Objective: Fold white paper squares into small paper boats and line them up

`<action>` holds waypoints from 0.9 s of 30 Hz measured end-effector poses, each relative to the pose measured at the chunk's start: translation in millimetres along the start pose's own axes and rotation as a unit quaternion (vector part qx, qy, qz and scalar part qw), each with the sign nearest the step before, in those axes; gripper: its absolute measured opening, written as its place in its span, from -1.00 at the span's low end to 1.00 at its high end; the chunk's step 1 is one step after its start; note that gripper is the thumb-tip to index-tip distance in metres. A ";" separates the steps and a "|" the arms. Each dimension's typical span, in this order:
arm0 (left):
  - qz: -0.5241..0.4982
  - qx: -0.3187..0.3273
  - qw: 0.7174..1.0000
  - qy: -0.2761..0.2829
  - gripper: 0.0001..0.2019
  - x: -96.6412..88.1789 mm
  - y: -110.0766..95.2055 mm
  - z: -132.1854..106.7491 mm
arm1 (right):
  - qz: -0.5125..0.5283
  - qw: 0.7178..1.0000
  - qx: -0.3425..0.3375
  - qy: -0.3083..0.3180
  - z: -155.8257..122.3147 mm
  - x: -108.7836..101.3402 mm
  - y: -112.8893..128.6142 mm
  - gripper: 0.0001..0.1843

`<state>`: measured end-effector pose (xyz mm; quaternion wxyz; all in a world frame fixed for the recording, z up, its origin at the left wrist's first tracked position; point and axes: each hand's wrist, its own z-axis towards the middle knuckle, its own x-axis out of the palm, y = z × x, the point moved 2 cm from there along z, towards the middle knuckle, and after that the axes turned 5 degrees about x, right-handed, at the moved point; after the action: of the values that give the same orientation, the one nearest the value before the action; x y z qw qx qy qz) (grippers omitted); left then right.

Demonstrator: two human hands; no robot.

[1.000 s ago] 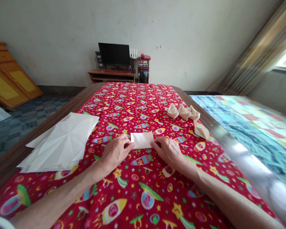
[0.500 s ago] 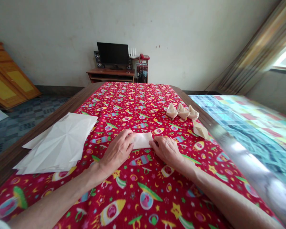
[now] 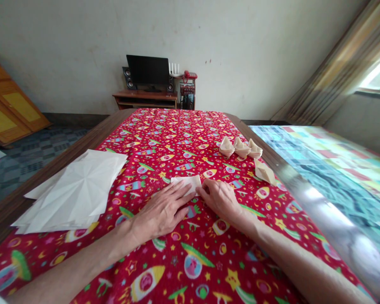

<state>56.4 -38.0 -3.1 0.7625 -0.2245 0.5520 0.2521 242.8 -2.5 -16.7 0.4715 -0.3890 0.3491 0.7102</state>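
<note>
Head view: small folded white paper (image 3: 186,182) mid-tabletop on red rocket-print cloth (image 3: 190,236), now flatter than a second ago. Left hand (image 3: 164,209) gone from pinching its edge to pressing palm-down, fingers spread. Right hand (image 3: 220,197) loosely curled against right edge. Folded paper boats (image 3: 240,148) far right.

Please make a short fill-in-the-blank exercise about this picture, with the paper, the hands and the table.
1. The left hand lies flat on the small folded ____.
2. The stack of white sheets lies to the ____ of both hands.
3. The tablecloth is mostly ____ with rocket pictures.
4. Near the right hand, ____ small folded paper shapes sit in a row.

Missing words: paper; left; red; three
</note>
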 end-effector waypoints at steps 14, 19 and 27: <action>0.025 -0.005 0.999 0.036 -0.55 -4.7 8.5 -12.5 | 0.093 0.963 -0.247 0.049 -21.2 -28.8 13.6 -0.66; 0.044 -0.022 0.998 0.032 -0.61 -12.6 17.1 -28.1 | 0.081 0.970 -0.225 0.040 -21.3 -29.6 4.7 -0.69; 0.057 -0.014 0.998 -0.020 -0.72 -18.7 24.8 -35.3 | 0.095 0.975 -0.199 0.029 -18.0 -30.9 5.2 -0.72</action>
<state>10.1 -43.3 2.9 0.7545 -0.1984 0.5451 0.3071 249.7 -32.0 3.0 0.3048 -0.4602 0.2500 0.7955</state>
